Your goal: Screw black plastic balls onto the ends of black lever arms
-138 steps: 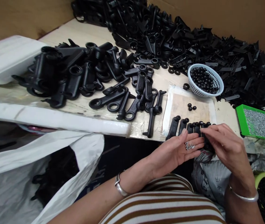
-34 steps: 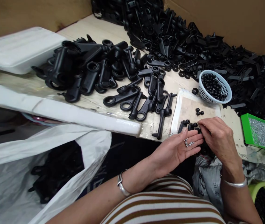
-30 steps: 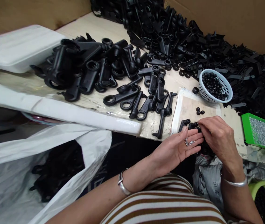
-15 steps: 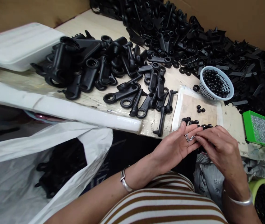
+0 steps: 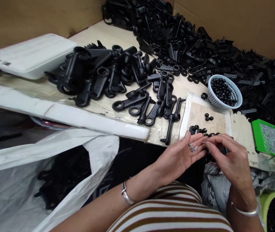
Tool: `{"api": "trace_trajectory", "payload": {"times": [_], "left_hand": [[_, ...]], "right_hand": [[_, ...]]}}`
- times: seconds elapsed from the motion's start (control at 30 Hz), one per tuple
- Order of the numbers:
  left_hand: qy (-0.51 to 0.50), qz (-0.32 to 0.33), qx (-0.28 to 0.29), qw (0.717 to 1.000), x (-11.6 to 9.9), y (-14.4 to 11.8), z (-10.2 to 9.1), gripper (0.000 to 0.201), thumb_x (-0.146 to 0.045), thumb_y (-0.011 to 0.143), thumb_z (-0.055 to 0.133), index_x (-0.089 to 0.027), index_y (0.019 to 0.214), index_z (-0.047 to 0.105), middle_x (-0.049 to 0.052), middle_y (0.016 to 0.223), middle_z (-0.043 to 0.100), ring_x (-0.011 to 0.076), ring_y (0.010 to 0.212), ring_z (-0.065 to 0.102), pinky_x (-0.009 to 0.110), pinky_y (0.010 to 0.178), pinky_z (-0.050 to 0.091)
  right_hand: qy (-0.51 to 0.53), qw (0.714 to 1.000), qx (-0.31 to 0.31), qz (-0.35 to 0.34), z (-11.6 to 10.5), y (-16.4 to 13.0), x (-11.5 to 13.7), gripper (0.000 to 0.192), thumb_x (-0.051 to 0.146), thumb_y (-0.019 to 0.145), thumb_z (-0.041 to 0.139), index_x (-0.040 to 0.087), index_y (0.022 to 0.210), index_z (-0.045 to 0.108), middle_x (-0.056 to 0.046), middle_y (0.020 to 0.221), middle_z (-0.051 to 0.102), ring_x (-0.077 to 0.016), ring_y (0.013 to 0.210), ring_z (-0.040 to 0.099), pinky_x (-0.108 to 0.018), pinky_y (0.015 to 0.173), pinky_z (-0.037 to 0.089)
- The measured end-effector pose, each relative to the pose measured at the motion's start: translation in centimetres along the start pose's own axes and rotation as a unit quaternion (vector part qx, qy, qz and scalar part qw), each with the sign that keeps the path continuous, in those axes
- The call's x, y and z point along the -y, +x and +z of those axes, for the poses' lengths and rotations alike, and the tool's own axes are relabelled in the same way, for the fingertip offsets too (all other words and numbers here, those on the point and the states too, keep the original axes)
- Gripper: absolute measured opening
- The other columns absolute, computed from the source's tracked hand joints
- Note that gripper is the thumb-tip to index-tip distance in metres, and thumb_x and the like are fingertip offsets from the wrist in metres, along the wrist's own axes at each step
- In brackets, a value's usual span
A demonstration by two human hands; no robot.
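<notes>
Left hand [image 5: 179,158], one: palm up, fingers extended, a few loose metal screws [image 5: 193,148] lying on the fingers. Right hand [image 5: 233,158], one: thumb and forefinger pinched together on a small bright piece, apparently a single screw, at the left hand's fingertips; whether the two hands touched could not be told. Silver bangle on each wrist. Just beyond the hands, at the near edge of the counter [image 5: 242,127]: a row of black handles [image 5: 194,130], partly hidden by the fingers, on a white-bordered mat [image 5: 188,111]. On the mat's bare middle: three black knobs [image 5: 207,118], grouped. At the mat's far right corner: blue basket [image 5: 239,98], holding many like knobs. Toward the counter's right end: green tray [image 5: 257,133], filled with small metal pieces. Left of the mat: loose black levers [image 5: 130,100], overlapping. Along the counter's far edge: a large heap of black parts [image 5: 200,51]. At its left end: white box [image 5: 40,51]. Along the near left edge: white foam strip [image 5: 79,116].
</notes>
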State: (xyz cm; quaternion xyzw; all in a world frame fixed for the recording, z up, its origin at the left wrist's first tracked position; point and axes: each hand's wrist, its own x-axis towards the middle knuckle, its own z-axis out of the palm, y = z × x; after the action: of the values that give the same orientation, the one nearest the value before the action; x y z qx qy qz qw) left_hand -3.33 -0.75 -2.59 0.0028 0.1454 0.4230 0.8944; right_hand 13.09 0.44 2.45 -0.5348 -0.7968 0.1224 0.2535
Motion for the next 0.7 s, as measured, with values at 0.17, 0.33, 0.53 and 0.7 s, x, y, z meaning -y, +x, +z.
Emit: {"api": "trace_trajectory", "payload": {"times": [0.17,0.33,0.53,0.7], "left_hand": [[0.006,0.007,-0.017,1.000,-1.2,-1.3,-0.2,0.041,-0.037,0.103,0.039,-0.008,0.117,0.064,0.017,0.133,0.060,0.0248,0.129,0.054,0.041,0.113,0.037],[0.009,0.037,-0.040,0.998,-2.5,-2.3,0.3,0.046,-0.040,0.104,0.034,-0.007,0.119,0.062,0.018,0.135,0.059,0.0242,0.126,0.057,0.037,0.109,0.042],[0.009,0.059,-0.070,0.996,-3.2,-2.5,0.8,0.046,-0.039,0.104,0.033,-0.007,0.115,0.064,0.017,0.129,0.063,0.0236,0.121,0.061,0.036,0.107,0.045],[0.019,0.071,-0.092,0.993,-3.5,-2.5,0.8,0.046,-0.040,0.104,0.035,-0.007,0.114,0.065,0.017,0.129,0.063,0.0249,0.123,0.059,0.038,0.110,0.042]], "right_hand": [[-0.070,0.995,-0.067,-0.038,0.9,2.1,-1.1,0.011,0.022,0.089,0.061,0.020,0.079,0.064,-0.001,0.075,0.068,-0.0146,0.071,0.060,-0.030,0.070,0.049],[-0.114,0.988,-0.049,-0.095,1.9,3.0,-1.7,0.012,0.021,0.091,0.058,0.019,0.082,0.064,-0.004,0.080,0.070,-0.0169,0.078,0.061,-0.032,0.073,0.048],[-0.169,0.978,-0.025,-0.120,2.3,3.2,-1.5,0.012,0.020,0.093,0.055,0.019,0.085,0.065,-0.004,0.080,0.069,-0.0181,0.080,0.058,-0.032,0.072,0.045],[-0.169,0.977,-0.002,-0.132,1.6,2.9,-1.1,0.014,0.021,0.093,0.054,0.020,0.092,0.068,-0.006,0.085,0.069,-0.0190,0.083,0.059,-0.033,0.075,0.046]]}}
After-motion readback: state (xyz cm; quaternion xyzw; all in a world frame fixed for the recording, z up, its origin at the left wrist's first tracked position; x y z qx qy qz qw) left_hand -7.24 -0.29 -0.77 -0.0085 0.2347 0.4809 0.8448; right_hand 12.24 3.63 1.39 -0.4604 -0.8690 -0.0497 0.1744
